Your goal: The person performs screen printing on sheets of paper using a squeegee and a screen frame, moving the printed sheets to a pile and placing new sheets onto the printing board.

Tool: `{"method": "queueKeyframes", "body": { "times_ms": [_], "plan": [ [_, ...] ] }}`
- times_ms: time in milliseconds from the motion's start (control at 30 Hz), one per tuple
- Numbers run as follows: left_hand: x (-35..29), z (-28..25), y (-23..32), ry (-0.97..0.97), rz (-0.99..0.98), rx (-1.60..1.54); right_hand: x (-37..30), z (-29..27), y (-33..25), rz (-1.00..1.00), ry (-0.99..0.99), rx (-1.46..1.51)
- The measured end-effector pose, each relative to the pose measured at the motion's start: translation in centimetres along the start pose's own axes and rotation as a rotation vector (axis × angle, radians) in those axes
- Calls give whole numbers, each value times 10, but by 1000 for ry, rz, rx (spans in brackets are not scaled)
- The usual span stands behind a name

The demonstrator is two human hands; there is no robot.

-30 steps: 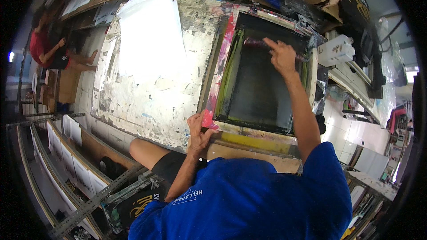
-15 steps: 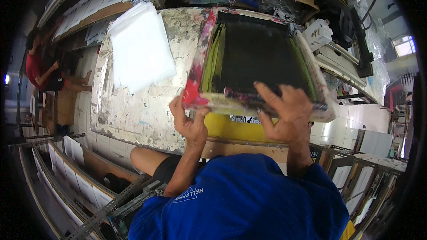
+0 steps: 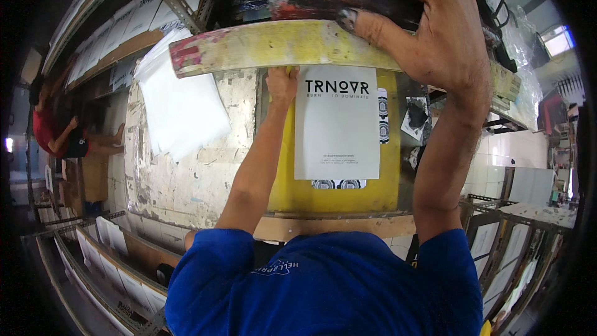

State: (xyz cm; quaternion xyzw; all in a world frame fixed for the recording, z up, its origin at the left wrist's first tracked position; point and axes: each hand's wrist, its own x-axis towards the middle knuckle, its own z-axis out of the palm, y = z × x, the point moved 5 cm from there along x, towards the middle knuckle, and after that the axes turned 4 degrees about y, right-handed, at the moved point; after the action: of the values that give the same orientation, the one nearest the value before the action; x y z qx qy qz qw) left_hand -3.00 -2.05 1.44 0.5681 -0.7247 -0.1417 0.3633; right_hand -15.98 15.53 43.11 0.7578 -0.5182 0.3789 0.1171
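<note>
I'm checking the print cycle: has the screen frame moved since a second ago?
Yes. The screen frame has swung up off the yellow board, baring the printed sheet; the right hand holds its edge.

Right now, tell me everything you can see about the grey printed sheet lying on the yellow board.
The grey printed sheet is a flat, upright rectangle, paper or card by its look, with bold black lettering near its top and fine print lower down. It lies on the yellow board, covering round black-and-white prints that peek out below it. The left hand reaches beside its top left corner, under the raised screen frame.
</note>
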Motion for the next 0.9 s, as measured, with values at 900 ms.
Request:
{"method": "queueKeyframes", "body": {
  "times_ms": [900],
  "plan": [
    [-134, -294, -273, 734, -612, -606, 18, 16, -6, 21, -43, 26]
  ]
}}
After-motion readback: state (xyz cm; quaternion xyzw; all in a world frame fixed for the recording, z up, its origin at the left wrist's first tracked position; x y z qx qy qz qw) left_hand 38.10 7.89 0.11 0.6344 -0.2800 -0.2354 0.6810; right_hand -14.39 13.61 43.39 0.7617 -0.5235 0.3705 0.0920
